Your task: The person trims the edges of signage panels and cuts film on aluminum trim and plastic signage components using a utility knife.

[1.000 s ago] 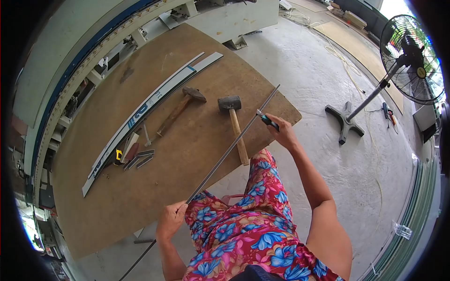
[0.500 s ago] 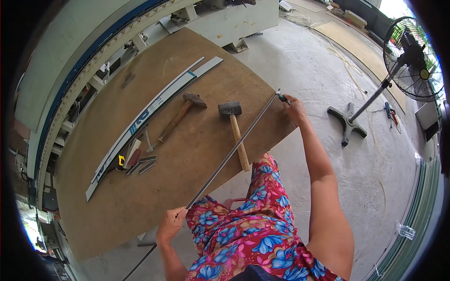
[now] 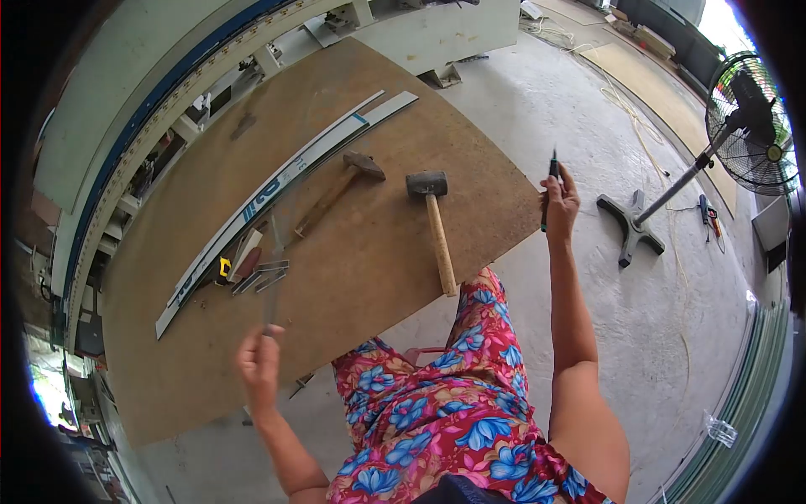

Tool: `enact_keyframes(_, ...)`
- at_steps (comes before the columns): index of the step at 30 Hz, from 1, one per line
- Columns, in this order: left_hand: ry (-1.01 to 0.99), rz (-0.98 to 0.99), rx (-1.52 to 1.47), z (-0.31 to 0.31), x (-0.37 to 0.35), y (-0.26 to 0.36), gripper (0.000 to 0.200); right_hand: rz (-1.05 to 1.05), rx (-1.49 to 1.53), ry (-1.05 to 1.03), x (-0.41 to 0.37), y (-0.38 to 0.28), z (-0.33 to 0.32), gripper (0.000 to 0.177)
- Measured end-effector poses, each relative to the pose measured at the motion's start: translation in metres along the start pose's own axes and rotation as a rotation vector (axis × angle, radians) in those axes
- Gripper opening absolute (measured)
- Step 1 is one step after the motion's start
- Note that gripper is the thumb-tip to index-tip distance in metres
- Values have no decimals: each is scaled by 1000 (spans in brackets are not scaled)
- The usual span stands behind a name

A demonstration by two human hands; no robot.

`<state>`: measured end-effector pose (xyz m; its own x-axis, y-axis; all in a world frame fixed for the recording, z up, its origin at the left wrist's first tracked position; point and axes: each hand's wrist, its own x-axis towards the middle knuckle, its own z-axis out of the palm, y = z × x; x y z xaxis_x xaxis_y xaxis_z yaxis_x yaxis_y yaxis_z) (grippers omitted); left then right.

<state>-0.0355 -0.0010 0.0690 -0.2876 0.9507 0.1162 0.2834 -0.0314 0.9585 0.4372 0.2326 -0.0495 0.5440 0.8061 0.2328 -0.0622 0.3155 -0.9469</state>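
My left hand (image 3: 260,363) is closed around a long thin metal strip (image 3: 272,298), which is blurred by motion and rises over the board toward the back. My right hand (image 3: 561,202) grips a slim black-and-green hand tool (image 3: 552,186) with a pointed tip, upright just off the board's right corner. Between the hands, a rubber mallet (image 3: 438,227) lies with its wooden handle reaching the board's front edge. A steel hammer (image 3: 342,189) rests farther left. Behind it are long pale strips (image 3: 290,175) with blue lettering.
The large brown board (image 3: 353,277) forms the work surface, against a long machine (image 3: 151,109). Short metal pieces (image 3: 262,275) and a yellow-and-black item (image 3: 224,267) lie at its left. On the floor at right stand a pedestal fan (image 3: 705,164) and a cord (image 3: 678,244).
The metal strip has swung from a diagonal between both hands to the left, held by my left hand alone. My right hand has moved slightly right with the tool, away from the strip's end.
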Motion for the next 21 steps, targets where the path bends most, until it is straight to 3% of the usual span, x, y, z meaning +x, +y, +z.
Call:
enact_keyframes(3, 262, 216, -177, -30, 16, 41, 30, 19, 40, -15, -17, -30, -4, 37)
enact_keyframes(5, 407, 304, -480, -42, 22, 76, 37, 20, 45, -41, -25, -38, -8, 37)
enact_keyframes(8, 414, 577, -579, -68, 25, 102, 37, 11, 67, -51, -36, -44, -12, 38)
enact_keyframes(11, 526, 655, -643, -79, 25, 107, 33, 8, 126, -46, -50, -54, -8, 37)
enact_keyframes(14, 528, 648, -737, -73, 28, 101, 31, 24, 173, -58, -64, -62, -7, 36)
enact_keyframes(15, 612, 607, -705, -60, 28, 104, 32, 31, 191, -67, -69, -66, -3, 36)
enact_keyframes(21, 527, 421, -723, -15, 38, 52, 21, 9, 231, -170, -112, -102, 11, 36)
